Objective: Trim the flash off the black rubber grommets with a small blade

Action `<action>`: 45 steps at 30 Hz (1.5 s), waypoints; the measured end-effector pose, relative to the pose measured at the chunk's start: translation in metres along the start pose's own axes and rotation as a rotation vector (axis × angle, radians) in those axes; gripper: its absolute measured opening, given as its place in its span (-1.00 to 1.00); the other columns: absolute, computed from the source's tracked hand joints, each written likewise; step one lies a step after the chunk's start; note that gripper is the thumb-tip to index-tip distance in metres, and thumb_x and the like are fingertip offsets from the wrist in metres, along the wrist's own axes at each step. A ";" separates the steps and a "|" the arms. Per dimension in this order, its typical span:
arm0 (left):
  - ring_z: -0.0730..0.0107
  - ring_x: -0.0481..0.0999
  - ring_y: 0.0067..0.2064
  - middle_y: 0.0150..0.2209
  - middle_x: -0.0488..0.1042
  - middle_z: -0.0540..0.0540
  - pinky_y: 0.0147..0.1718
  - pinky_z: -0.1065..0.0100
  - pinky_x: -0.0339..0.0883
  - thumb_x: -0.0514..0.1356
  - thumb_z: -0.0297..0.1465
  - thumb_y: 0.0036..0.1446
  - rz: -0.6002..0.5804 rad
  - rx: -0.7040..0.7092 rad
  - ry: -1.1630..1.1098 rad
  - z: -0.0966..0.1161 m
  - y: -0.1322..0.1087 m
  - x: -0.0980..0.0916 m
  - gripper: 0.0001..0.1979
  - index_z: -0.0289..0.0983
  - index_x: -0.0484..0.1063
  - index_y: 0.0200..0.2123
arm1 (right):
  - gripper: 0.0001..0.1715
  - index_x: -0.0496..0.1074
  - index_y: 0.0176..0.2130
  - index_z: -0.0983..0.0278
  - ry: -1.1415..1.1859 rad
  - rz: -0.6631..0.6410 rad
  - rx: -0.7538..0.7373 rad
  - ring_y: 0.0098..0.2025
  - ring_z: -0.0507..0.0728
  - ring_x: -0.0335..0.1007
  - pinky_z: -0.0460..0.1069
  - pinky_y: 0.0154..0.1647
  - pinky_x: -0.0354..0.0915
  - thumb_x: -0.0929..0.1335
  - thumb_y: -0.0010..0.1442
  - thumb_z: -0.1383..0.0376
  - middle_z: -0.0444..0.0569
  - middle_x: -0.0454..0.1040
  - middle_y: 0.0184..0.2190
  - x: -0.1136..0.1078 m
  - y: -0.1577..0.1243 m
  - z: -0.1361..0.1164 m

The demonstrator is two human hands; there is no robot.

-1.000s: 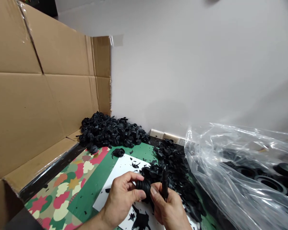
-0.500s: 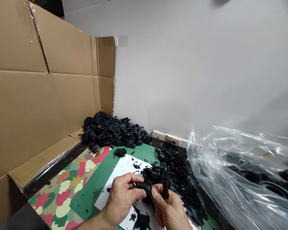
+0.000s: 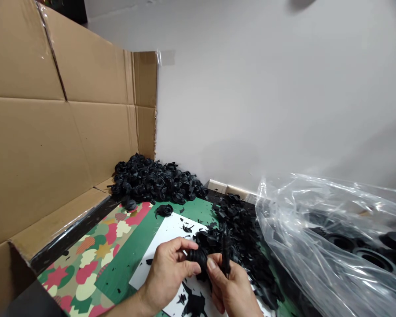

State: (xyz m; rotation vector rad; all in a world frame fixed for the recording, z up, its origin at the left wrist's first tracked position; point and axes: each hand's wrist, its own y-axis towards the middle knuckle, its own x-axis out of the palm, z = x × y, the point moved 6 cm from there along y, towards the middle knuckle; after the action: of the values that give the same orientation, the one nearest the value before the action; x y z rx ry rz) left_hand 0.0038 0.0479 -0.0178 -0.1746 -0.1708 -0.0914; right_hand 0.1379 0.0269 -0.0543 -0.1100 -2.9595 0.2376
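Note:
Between the thumb and fingers of my left hand is a ribbed black rubber piece, round and bellows-like. My right hand is closed, with a black pen-shaped tool standing up out of its grip. Its thumb and forefinger pinch at the right side of the rubber piece. The tool's working end is hidden in the hand. Beneath both hands lies a white sheet with black rubber scraps on it.
A heap of ribbed black pieces sits against the cardboard wall. Black trimmings pile up on the green mat. A single curled piece lies near the sheet. At right, a clear plastic bag holds black rings.
The tool in my right hand has tilted and shifted slightly left. My left hand keeps its hold on the rubber piece, nearly in place.

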 end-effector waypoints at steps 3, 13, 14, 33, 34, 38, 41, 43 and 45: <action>0.58 0.21 -0.63 -0.70 0.36 0.14 -0.62 0.49 0.07 0.35 -0.55 -0.35 -0.004 0.017 0.010 0.002 0.000 0.000 -0.72 -0.33 0.53 -0.41 | -0.47 0.31 -0.54 0.26 0.011 0.022 -0.002 -0.72 -0.10 -0.26 -0.12 -0.76 -0.16 0.41 -0.03 -0.13 -0.35 -0.05 -0.75 -0.002 0.000 0.001; 0.57 0.19 -0.61 -0.70 0.30 0.15 -0.61 0.50 0.02 0.33 -0.58 -0.37 0.007 0.024 0.115 0.001 0.002 -0.002 -0.68 -0.37 0.55 -0.38 | -0.43 0.31 -0.53 0.25 0.025 -0.012 0.041 -0.70 -0.09 -0.28 -0.12 -0.74 -0.12 0.42 -0.10 -0.18 -0.36 -0.08 -0.74 -0.003 0.003 0.005; 0.57 0.19 -0.61 -0.70 0.30 0.15 -0.61 0.50 0.02 0.33 -0.58 -0.37 0.008 0.018 0.117 0.000 0.002 -0.002 -0.67 -0.37 0.55 -0.38 | -0.42 0.31 -0.54 0.25 0.025 -0.017 0.044 -0.70 -0.09 -0.28 -0.12 -0.75 -0.12 0.42 -0.10 -0.19 -0.37 -0.08 -0.74 -0.003 0.003 0.005; 0.51 0.18 -0.55 -0.59 0.35 0.09 -0.56 0.47 0.07 0.34 -0.59 -0.38 0.087 0.138 0.169 0.007 -0.001 -0.006 -0.79 -0.27 0.60 -0.53 | -0.42 0.39 -0.51 0.28 -0.002 0.016 0.042 -0.73 -0.10 -0.25 -0.12 -0.77 -0.13 0.43 -0.12 -0.19 -0.36 -0.05 -0.77 -0.003 0.003 0.009; 0.51 0.18 -0.54 -0.60 0.34 0.09 -0.56 0.47 0.06 0.34 -0.59 -0.37 0.094 0.139 0.173 0.006 0.000 -0.007 -0.79 -0.27 0.60 -0.53 | -0.40 0.42 -0.49 0.30 -0.005 0.029 0.047 -0.74 -0.10 -0.25 -0.12 -0.77 -0.13 0.44 -0.14 -0.19 -0.36 -0.06 -0.78 -0.005 0.004 0.008; 0.52 0.16 -0.56 -0.62 0.31 0.11 -0.60 0.48 0.02 0.33 -0.59 -0.35 0.115 0.127 0.178 0.002 0.002 -0.011 -0.78 -0.27 0.59 -0.50 | -0.33 0.46 -0.41 0.35 0.020 0.150 0.023 -0.76 -0.10 -0.18 -0.13 -0.77 -0.10 0.45 -0.18 -0.20 -0.38 -0.03 -0.79 -0.017 0.002 -0.001; 0.53 0.16 -0.56 -0.63 0.30 0.11 -0.60 0.49 0.01 0.32 -0.59 -0.34 0.120 0.119 0.167 -0.001 0.002 -0.012 -0.77 -0.29 0.59 -0.48 | -0.31 0.45 -0.40 0.37 0.036 0.214 0.001 -0.75 -0.09 -0.11 -0.14 -0.75 -0.07 0.46 -0.18 -0.20 -0.37 0.00 -0.79 -0.023 -0.001 -0.009; 0.53 0.18 -0.56 -0.65 0.30 0.11 -0.60 0.49 0.03 0.32 -0.58 -0.34 0.117 0.099 0.143 -0.002 0.002 -0.012 -0.77 -0.31 0.58 -0.47 | -0.30 0.45 -0.41 0.38 0.039 0.212 0.005 -0.75 -0.09 -0.10 -0.14 -0.75 -0.08 0.47 -0.20 -0.20 -0.37 0.01 -0.79 -0.022 -0.002 -0.011; 0.52 0.19 -0.58 -0.68 0.30 0.12 -0.60 0.48 0.04 0.33 -0.57 -0.35 0.112 0.069 0.122 -0.003 0.003 -0.011 -0.77 -0.32 0.57 -0.47 | -0.31 0.45 -0.41 0.37 0.045 0.193 0.014 -0.75 -0.10 -0.10 -0.14 -0.75 -0.11 0.47 -0.20 -0.20 -0.36 0.03 -0.79 -0.020 -0.003 -0.011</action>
State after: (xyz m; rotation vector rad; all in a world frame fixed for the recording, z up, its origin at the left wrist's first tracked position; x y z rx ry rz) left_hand -0.0063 0.0507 -0.0232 -0.1093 -0.0419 0.0156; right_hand 0.1593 0.0240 -0.0463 -0.3949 -2.9024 0.2769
